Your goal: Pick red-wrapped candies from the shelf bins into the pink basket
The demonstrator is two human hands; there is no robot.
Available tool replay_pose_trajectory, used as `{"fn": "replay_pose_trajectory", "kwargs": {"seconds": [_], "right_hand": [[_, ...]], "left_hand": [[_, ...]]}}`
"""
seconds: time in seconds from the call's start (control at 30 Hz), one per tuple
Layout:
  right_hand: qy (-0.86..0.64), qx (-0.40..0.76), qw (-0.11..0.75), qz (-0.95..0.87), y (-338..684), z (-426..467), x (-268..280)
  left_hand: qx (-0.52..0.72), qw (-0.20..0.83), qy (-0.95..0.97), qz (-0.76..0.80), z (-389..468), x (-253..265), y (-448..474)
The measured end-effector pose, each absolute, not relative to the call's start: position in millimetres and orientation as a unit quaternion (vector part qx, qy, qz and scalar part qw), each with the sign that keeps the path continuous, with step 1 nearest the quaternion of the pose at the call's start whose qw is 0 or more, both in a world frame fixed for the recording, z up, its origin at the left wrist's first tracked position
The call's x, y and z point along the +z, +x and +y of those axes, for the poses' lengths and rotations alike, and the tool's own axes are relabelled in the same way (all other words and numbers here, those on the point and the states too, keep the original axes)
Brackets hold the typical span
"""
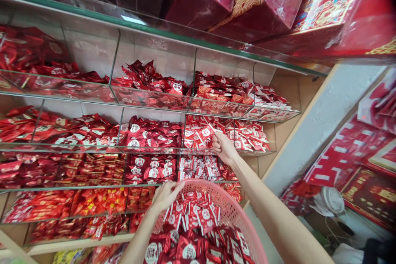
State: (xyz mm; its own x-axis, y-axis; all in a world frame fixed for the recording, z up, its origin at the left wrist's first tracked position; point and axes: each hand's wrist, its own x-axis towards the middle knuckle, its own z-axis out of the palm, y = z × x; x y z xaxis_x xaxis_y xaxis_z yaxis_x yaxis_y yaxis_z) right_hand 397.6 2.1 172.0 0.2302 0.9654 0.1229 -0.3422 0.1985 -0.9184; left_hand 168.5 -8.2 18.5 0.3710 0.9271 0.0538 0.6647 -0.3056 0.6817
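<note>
Over a glass-fronted shelf compartment [198, 149], a small, flat, red-and-white wrapped packet [205, 132] is pinched at one end between the thumb and curled fingers of the right hand [221, 145]. Very little weight is to be expected, and the thin, glossy wrapper may prove slippery and easily creased; it is probably best taken by a sealed end. Its red face is marked with pale lettering, too small to be read, and is bordered in white. Similar packets [193, 137] are heaped just behind. Below, the rim of a round, pink, perforated plastic basket [238, 210] is touched by the left hand [165, 195]; how tightly it is gripped cannot be told. White-labelled, dark red packets [188, 251] are piled inside.
</note>
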Motion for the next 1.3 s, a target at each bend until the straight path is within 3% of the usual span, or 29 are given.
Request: {"fn": "replay_pose_trajectory", "kwargs": {"seconds": [0.27, 0.6, 0.83, 1.03, 1.3], "right_hand": [[-0.443, 0.368, 0.642, -0.506, 390.3, -69.8, 126.6], [-0.430, 0.499, 0.714, -0.237, 368.7, -112.6, 33.1], [-0.552, 0.551, 0.607, -0.151, 362.6, -123.8, 3.9], [-0.533, 0.587, 0.536, -0.290, 347.4, -134.5, 14.6], [-0.593, 0.395, 0.429, -0.555, 352.4, -138.6, 8.6]], "left_hand": [[0.216, 0.282, 0.785, 0.508, -9.3, 18.7, 170.4], [0.215, 0.271, 0.793, 0.502, -8.4, 18.1, 170.9], [0.218, 0.280, 0.786, 0.507, -9.2, 18.7, 171.5], [0.221, 0.280, 0.783, 0.510, -9.2, 18.6, 171.1], [0.222, 0.273, 0.790, 0.503, -7.0, 16.3, 170.6]]}}
